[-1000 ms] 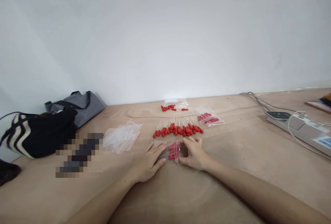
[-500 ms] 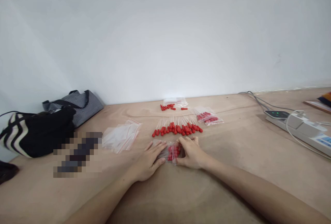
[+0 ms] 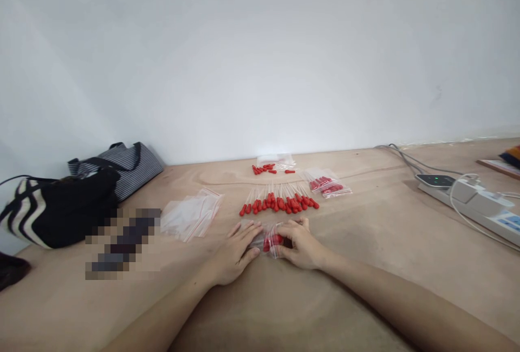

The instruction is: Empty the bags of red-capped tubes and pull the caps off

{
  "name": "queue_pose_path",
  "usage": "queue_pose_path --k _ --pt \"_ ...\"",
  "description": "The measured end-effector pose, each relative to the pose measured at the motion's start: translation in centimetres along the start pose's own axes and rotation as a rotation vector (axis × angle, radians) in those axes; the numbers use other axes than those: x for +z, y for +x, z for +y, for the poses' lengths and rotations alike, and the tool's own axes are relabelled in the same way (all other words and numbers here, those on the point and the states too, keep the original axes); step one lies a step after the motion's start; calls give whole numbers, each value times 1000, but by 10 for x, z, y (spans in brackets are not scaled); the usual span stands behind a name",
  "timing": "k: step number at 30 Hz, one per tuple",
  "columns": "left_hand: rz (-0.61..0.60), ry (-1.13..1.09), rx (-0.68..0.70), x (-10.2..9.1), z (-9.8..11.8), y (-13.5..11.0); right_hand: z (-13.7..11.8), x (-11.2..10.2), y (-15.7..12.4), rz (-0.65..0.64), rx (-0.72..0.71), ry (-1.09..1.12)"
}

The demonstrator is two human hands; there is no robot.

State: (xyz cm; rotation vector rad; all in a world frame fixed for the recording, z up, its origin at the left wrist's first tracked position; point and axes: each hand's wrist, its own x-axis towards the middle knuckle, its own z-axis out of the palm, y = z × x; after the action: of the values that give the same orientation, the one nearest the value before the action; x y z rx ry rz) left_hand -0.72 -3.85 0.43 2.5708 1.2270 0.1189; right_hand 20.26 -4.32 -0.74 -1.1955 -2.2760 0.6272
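Right grip (image 3: 299,245) edged leftward on bag (image 3: 268,242); left grip (image 3: 234,254) apparently pressing.

left hand (image 3: 236,255) covers part of clear bag (image 3: 257,241); right edge crops power strip (image 3: 493,216)

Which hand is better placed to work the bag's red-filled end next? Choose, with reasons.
Probably the right hand: its thumb and fingers are at that end of the bag, by the red pieces. The left hand lies flat over the other end.
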Motion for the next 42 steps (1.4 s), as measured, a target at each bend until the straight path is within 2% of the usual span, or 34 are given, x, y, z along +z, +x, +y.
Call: queue_pose_path --k 4,10,19,24,26,29,32,35,38,42 --pt "5 -10 -8 0 -2 0 8 -5 0 50 32 64" --pt "7 -8 -30 0 -3 -1 33 -24 -6 137 19 217" --pt "-10 -8 -42 -2 -1 0 37 -17 -3 188 -9 549" --pt "-11 -13 -45 -2 -1 0 56 -53 -8 259 109 648" --pt "-7 -12 -37 -1 -2 0 69 -70 -10 350 141 653" --pt "4 -13 -30 1 -5 1 86 -82 -7 654 204 662" --pt "24 -26 -16 2 -7 1 93 -74 3 897 266 601" --pt "41 -37 1 2 -6 1 92 -56 15 970 277 365" --pt "32 -29 -10 2 -5 2 88 -39 25 917 219 108" --pt "21 -20 -20 3 -6 2 83 -23 32 775 168 -54"
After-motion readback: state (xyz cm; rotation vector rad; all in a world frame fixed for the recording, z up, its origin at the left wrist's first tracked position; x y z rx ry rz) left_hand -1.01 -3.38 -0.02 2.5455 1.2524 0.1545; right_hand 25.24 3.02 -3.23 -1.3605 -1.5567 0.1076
